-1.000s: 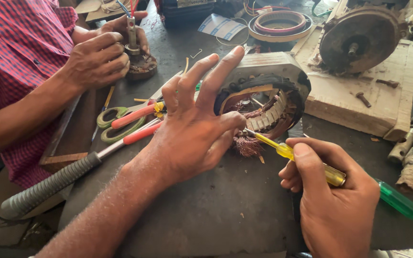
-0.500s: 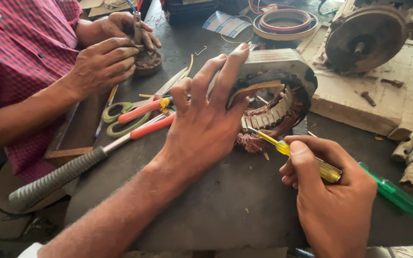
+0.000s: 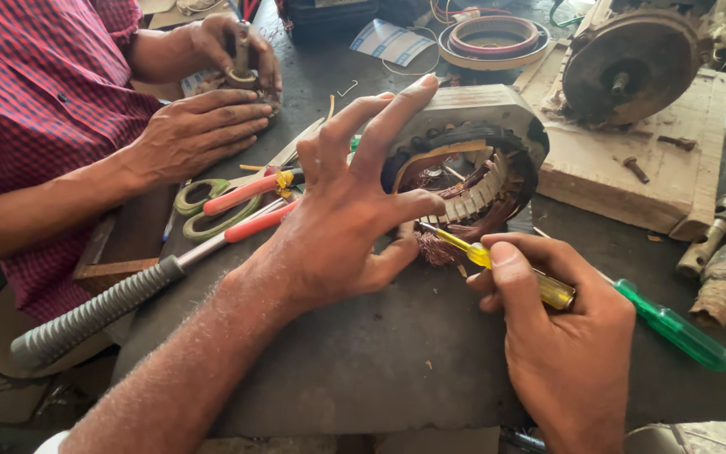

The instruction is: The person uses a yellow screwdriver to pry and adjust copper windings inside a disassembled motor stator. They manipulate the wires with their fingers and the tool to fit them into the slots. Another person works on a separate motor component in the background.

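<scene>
Fingers of my left hand (image 3: pixel 338 219) spread over the motor stator (image 3: pixel 472 160), touching its rim mid-counter (image 3: pixel 363 361). My right hand (image 3: pixel 565 336) gripped a yellow screwdriver (image 3: pixel 497 261) at the windings. A co-worker's hands (image 3: pixel 203 126) crowded the left edge.

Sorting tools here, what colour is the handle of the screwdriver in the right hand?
Clear yellow, on the screwdriver; head view.

My left hand (image 3: pixel 338 227) has spread wider over the motor stator (image 3: pixel 472 160), and the co-worker's near hand (image 3: pixel 199 130) now lies flat on the surface (image 3: pixel 363 370).
</scene>
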